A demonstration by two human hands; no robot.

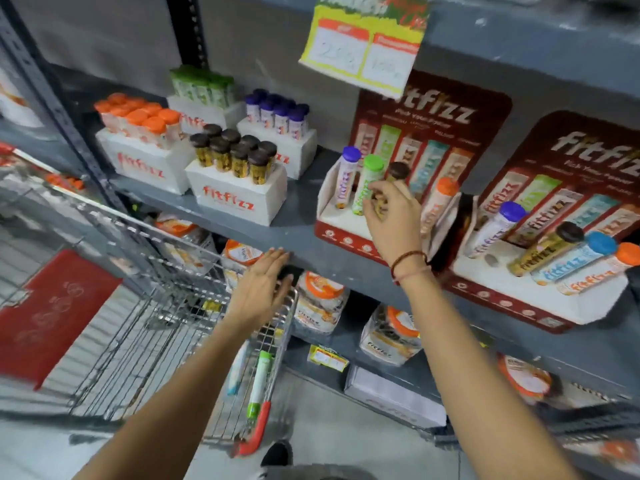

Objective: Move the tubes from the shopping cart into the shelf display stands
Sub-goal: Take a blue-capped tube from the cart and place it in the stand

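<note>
My right hand (pixel 391 216) is up at the shelf (pixel 298 233), fingers closed round a brown-capped tube (pixel 394 174) that stands tilted in the near stand (pixel 341 220); just left of that hand a purple tube (pixel 346 176) and a green tube (pixel 367 183) lean in the same stand, and just right of it an orange tube (pixel 438 202) leans too; further right a second stand (pixel 540 289) holds purple, brown, blue and orange tubes, with one hole I can see bare; my left hand (pixel 263 289) is open, fingers spread, holding nothing, hovering over the cart (pixel 145 306) rim just below the shelf edge; below that hand two tubes lie in the cart, a green-capped one (pixel 259 382) and a blue-tipped one (pixel 239 372) beside it.
</note>
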